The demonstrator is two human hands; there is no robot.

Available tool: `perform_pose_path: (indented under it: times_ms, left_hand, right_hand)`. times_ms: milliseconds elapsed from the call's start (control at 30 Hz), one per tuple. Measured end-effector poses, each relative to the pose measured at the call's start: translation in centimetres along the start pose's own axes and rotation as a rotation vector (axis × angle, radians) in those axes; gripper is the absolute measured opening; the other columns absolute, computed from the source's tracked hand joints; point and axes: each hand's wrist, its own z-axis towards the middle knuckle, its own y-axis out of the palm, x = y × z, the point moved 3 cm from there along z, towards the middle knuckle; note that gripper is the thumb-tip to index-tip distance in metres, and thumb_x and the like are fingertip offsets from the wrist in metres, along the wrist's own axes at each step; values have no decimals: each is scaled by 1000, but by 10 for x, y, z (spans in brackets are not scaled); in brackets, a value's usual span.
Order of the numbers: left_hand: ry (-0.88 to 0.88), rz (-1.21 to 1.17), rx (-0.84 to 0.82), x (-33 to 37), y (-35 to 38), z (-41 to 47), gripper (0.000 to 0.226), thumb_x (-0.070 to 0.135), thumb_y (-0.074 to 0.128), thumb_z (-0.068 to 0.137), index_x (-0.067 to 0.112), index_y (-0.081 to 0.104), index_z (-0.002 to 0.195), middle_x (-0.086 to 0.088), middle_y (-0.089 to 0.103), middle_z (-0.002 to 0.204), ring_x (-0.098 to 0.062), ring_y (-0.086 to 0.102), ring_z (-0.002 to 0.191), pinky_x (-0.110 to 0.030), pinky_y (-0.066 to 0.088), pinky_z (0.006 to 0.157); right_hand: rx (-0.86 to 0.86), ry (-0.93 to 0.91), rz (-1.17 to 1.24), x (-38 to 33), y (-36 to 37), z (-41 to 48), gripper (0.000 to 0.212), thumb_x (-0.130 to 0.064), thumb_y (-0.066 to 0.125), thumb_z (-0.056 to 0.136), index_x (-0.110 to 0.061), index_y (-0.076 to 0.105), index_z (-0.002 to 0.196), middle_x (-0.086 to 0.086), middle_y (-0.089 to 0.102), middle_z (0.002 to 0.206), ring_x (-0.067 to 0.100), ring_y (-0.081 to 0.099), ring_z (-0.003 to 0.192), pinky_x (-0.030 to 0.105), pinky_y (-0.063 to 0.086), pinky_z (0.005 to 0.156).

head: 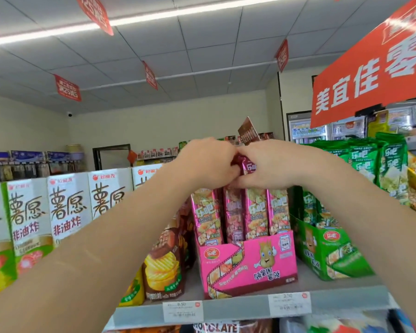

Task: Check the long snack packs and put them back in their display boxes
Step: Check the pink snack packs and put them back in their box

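**Both hands on the pink snack packs at the top shelf**

The left hand [208,162] and the right hand [269,164] met knuckle to knuckle over the tops of the long pink snack packs [255,212], fingers curled down and pinching the upper ends of the packs between them. The packs stood upright directly below the hands, their lower ends sitting inside the pink display box [247,267] on the grey shelf [238,306]. Just beyond the right hand a brown card [248,131] stuck up at a tilt. To the right of the right forearm stood the green display box [332,255] with green packs [365,162] in it. Under the left forearm were brown chip bags [162,260], and further left a row of white cartons [70,207].
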Motion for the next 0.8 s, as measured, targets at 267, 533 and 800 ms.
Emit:
perform_pose_path:
  times_ms: [267,533,800]
  left_hand:
    - [-109,44,30,-22,20,-2,45,44,69,86,17,52,117,-1,66,99,-23,62,88,-40,54,73]
    - [-26,-23,-101,-10,12,-1,67,45,81,72,22,49,127,9,59,93,-17,54,85,-33,46,71]
    - [-71,-426,162,-17,-8,-2,40,6,65,81,26,58,114,13,54,94,-15,53,94,-25,40,76]
  right_hand:
    - [-129,69,-102,20,-2,-7,71,-62,48,91,-26,32,150,0,47,147,20,47,131,36,40,107]
    - [216,-74,-194,3,-3,-20,65,-66,51,84,-28,46,137,-1,51,127,21,51,118,43,45,98]
    - [262,-62,-163,-2,10,-28,70,-68,24,87,-25,37,141,-4,58,123,18,55,116,43,45,94]
